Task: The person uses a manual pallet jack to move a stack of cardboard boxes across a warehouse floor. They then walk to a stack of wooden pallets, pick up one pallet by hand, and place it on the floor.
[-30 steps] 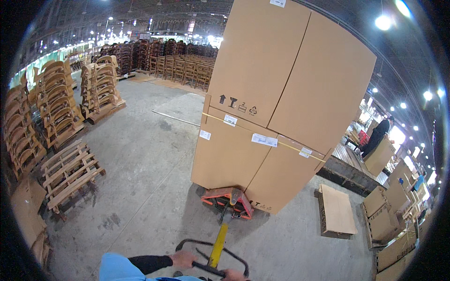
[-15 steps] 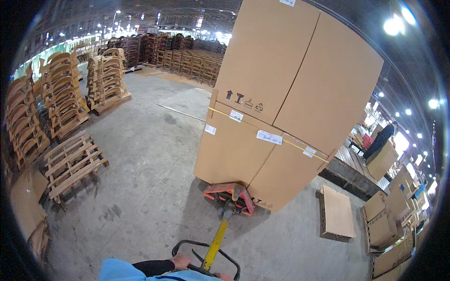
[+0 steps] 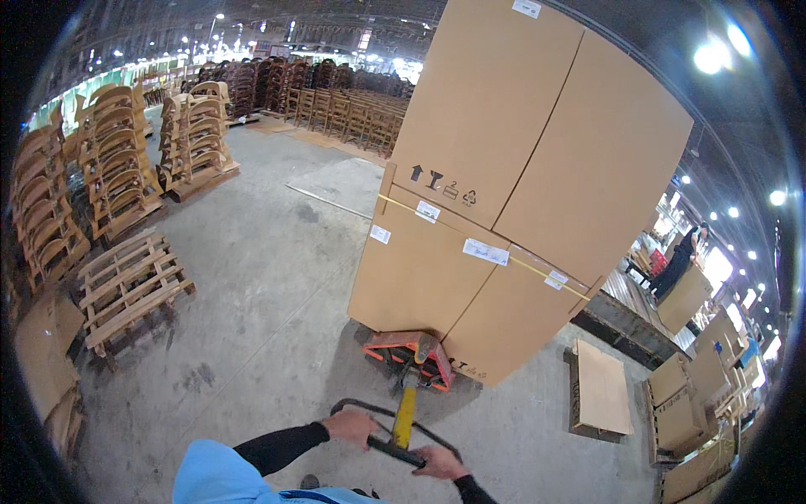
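Grip black metal loop handle (image 3: 398, 454) with left hand (image 3: 351, 427) and right hand (image 3: 439, 462) clamped; beyond hands, tall brown cardboard cartons (image 3: 478, 109): likely heavy, dentable.

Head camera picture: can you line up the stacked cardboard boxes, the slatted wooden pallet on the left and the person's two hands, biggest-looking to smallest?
1. Stacked cardboard boxes
2. Slatted wooden pallet
3. Left hand and right hand: they look too alike to rank.
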Tool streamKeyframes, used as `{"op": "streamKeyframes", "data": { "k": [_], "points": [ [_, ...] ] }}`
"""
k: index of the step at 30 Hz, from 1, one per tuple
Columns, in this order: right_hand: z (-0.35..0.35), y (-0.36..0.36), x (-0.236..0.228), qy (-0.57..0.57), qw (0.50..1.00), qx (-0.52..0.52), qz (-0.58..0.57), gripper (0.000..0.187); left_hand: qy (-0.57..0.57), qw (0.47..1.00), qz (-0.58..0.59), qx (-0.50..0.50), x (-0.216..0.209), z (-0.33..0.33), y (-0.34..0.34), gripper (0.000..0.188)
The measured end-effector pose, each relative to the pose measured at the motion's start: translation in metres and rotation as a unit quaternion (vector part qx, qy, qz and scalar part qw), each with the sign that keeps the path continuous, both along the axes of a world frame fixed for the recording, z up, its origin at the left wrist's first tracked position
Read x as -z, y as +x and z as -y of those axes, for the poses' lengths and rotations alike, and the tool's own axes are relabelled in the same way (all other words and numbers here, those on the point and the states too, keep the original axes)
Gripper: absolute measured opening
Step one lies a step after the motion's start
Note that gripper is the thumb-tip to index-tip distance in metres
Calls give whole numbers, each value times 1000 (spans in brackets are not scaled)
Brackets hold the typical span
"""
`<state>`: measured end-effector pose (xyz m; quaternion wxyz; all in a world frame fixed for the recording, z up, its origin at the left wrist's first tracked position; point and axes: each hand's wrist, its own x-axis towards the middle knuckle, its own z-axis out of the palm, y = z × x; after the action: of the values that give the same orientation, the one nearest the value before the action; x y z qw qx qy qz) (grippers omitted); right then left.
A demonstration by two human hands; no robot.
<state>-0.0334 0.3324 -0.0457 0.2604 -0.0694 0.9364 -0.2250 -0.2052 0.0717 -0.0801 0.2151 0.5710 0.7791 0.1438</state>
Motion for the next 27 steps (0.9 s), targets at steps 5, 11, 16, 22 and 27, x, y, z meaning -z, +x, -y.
{"op": "streamKeyframes", "data": {
  "k": [5, 11, 16, 22, 27],
  "points": [
    [84, 65, 68, -31, 991, 68, 114, 60, -100, 991, 86, -27, 124, 72, 96, 41],
    [52, 57, 53, -17, 993, 43, 109, 61, -67, 985, 148, 48, 96, 33, 63, 42],
    [-7, -11, -47, 49, 995, 22, -80, 61, 36, 999, -9, -26, -46, -10, -4, 45],
    [18, 21, 4, 28, 999, 36, 10, 57, -14, 999, 33, -41, -12, 10, 36, 40],
    [85, 86, 109, -22, 992, 71, 102, 55, -85, 992, 85, -42, 142, 65, 112, 39]
  ]
}}
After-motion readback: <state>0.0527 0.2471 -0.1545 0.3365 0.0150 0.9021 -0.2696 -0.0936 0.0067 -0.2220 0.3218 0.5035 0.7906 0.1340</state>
